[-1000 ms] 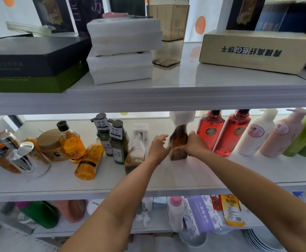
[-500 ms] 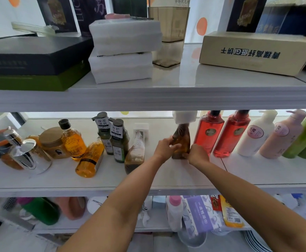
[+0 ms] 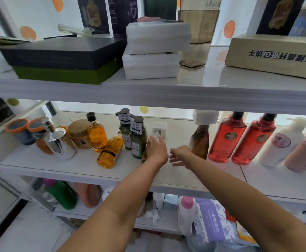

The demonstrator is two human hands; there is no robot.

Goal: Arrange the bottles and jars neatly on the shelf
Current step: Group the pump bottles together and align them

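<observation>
On the middle shelf (image 3: 86, 168), a brown bottle with a white cap (image 3: 201, 140) stands upright beside two red bottles (image 3: 226, 140). My right hand (image 3: 180, 156) hovers just left of it, fingers spread, holding nothing. My left hand (image 3: 156, 148) is curled over a second white-capped brown bottle (image 3: 158, 129) that leans by two dark green labelled bottles (image 3: 137, 139); the hand hides most of it. Further left, one amber bottle (image 3: 97, 133) stands and another amber bottle (image 3: 109, 153) lies on its side.
A brown jar (image 3: 79, 133), a chrome shaker (image 3: 59, 142) and orange-rimmed cups (image 3: 17, 125) crowd the left end. White (image 3: 279, 144) and pink (image 3: 303, 151) pump bottles lean at the right. Boxes and foam blocks (image 3: 154, 51) fill the upper shelf; the lower shelf holds more containers.
Both hands let go of the brown bottle, which now stands next to the red ones. My left hand moved left onto the leaning brown bottle; my right hand drew back, open.
</observation>
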